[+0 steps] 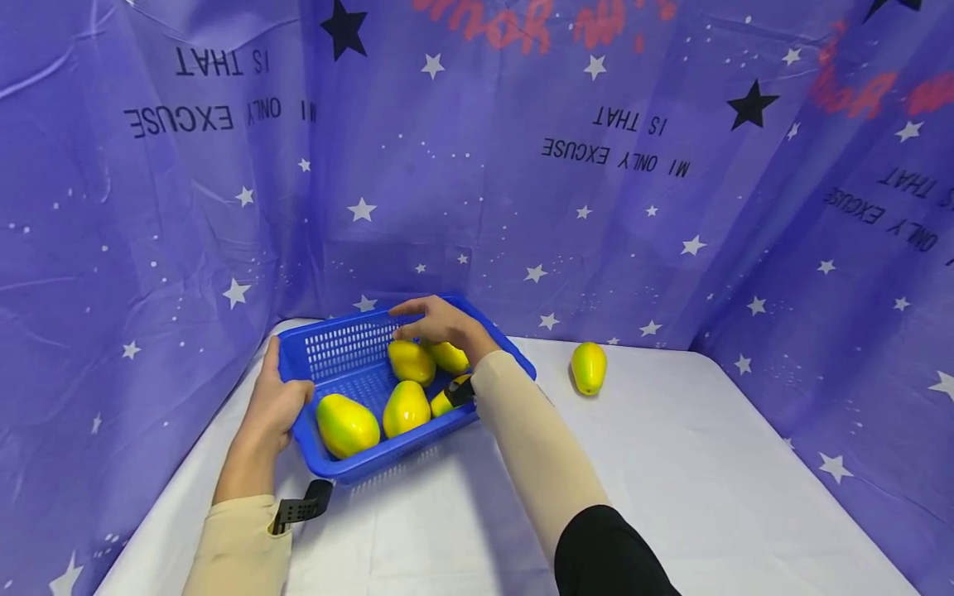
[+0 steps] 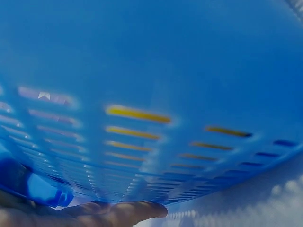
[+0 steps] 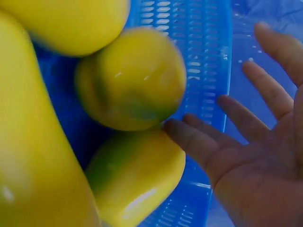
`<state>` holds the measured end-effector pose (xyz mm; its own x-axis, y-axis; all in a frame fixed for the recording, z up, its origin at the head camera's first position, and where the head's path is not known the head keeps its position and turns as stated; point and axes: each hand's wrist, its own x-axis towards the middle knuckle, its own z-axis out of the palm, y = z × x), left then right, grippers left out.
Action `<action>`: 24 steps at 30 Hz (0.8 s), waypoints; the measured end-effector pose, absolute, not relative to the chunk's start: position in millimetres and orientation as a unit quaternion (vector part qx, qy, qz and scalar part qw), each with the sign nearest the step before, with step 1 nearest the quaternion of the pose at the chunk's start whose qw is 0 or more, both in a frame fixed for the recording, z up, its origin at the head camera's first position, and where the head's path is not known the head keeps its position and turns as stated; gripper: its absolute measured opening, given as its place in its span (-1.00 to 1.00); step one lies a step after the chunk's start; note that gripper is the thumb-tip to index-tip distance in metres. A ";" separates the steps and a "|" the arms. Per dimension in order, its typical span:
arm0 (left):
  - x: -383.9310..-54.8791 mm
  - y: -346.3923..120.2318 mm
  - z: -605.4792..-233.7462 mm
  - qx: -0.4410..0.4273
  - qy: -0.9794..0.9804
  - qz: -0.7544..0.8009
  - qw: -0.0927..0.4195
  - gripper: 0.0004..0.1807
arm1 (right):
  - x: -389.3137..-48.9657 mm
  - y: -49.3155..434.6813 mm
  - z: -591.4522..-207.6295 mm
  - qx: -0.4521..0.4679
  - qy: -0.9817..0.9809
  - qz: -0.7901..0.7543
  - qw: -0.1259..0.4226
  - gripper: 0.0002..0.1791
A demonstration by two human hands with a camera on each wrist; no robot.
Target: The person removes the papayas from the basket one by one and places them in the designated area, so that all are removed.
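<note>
A blue perforated plastic basket [image 1: 350, 348] stands at the back left of the white table. My left hand [image 1: 272, 406] grips its left end, thumb over the rim; in the left wrist view its fingers [image 2: 132, 213] lie along the outside of the slotted basket wall [image 2: 156, 61]. Inside the basket are several glossy yellow-green mangoes [image 1: 347, 425]. My right hand [image 1: 441, 321] reaches over the back right part of the basket with spread fingers. In the right wrist view, its fingertips are close to two mangoes [image 3: 137, 78]; whether they touch cannot be told.
Another mango [image 1: 589, 368] lies on the table [image 1: 633, 463], right of the basket. A purple curtain [image 1: 507, 207] with stars and lettering stands behind and at both sides. Black straps sit at both wrists; the left strap's end [image 1: 319, 497] hangs near the basket's front corner.
</note>
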<state>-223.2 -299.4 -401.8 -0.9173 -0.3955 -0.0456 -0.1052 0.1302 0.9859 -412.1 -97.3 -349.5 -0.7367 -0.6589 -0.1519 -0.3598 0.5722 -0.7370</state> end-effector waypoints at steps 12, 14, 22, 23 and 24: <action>-224.9 -296.7 -401.1 0.165 -0.741 -0.642 0.113 0.12 | -413.5 -93.7 -368.5 -0.267 0.860 -0.325 0.288 -0.40; -224.3 -296.6 -401.6 0.166 -0.739 -0.643 0.110 0.12 | -414.1 -93.5 -372.6 -0.259 0.859 -0.325 0.298 -0.40; -226.5 -298.9 -401.5 0.171 -0.743 -0.638 0.109 0.13 | -415.3 -93.8 -375.2 -0.261 0.865 -0.315 0.292 -0.52; -227.1 -299.3 -401.8 0.174 -0.743 -0.637 0.108 0.13 | -415.7 -93.9 -375.5 -0.263 0.865 -0.314 0.289 -0.53; -227.8 -299.7 -402.0 0.178 -0.743 -0.637 0.106 0.13 | -415.9 -93.9 -375.5 -0.266 0.866 -0.313 0.285 -0.54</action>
